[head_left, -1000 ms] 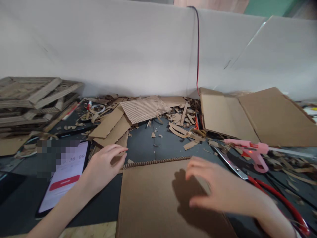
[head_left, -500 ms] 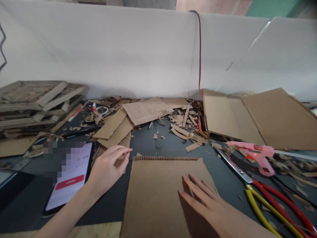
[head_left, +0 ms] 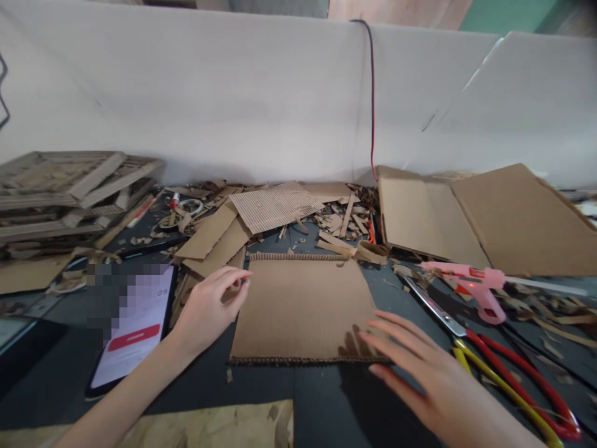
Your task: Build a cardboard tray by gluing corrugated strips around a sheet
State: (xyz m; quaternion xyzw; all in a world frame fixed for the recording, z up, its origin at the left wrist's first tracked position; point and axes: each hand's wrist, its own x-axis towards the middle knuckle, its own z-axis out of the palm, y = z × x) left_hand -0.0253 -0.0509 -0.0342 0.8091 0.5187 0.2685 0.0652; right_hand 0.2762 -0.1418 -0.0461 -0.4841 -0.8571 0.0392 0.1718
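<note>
A flat cardboard piece lies on the dark table in front of me, with thin corrugated strips along its far and near edges. My left hand is at its left edge, thumb and forefinger curled close together in a loose pinch; I see nothing between them. Over the near right corner of the piece, my right hand is spread with fingers apart and holds nothing. Its shadow falls on the table, and I cannot tell whether a fingertip touches the cardboard. To my left lies a phone with a lit screen.
Large scissors and a pink glue gun lie at the right. Behind them stands a folded cardboard sheet. Cardboard frames are stacked at the left. A corrugated sheet and scraps lie along the white wall.
The cardboard piece has shifted away from me, and its near edge now shows. My right hand has come off its surface towards the near right. My left hand has barely moved.
</note>
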